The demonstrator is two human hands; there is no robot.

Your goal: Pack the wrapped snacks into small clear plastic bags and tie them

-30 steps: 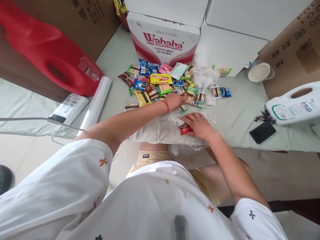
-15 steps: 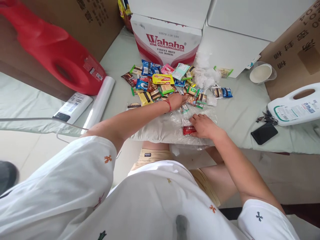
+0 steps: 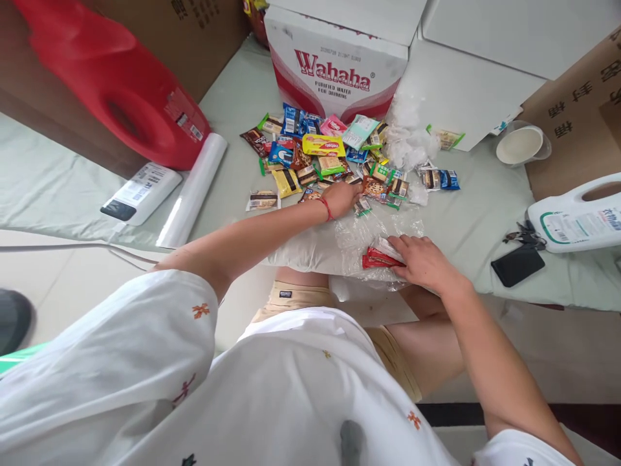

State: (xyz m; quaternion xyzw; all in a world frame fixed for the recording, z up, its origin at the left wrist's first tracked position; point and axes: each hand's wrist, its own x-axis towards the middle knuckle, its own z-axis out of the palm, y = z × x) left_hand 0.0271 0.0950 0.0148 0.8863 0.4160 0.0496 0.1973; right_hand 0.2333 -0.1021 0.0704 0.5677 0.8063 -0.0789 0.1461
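- Your right hand point(image 3: 421, 259) has shifted right in the frame, and the red packets point(image 3: 380, 259) at its fingertips now lie fanned.
- Its thumb and fingers are pinched around the packets' right ends, right of lower centre; you can see at least two red ones.
- Your left hand point(image 3: 342, 198) has bent fingers beside a brown packet point(image 3: 375, 188); you cannot tell whether they grip anything.
- Clear plastic point(image 3: 354, 234) spreads under the red packets and droops over the table's near edge, just below them.
- One carton point(image 3: 334, 81) stands behind the snack pile point(image 3: 323, 145), contents hidden.
- Two jugs flank you: one red jug point(image 3: 160, 129) upper left, one white jug point(image 3: 577, 226) right.
- One cup point(image 3: 521, 145) stands upper right.
- Bare cloth point(image 3: 468, 226) gives you room right of the plastic.
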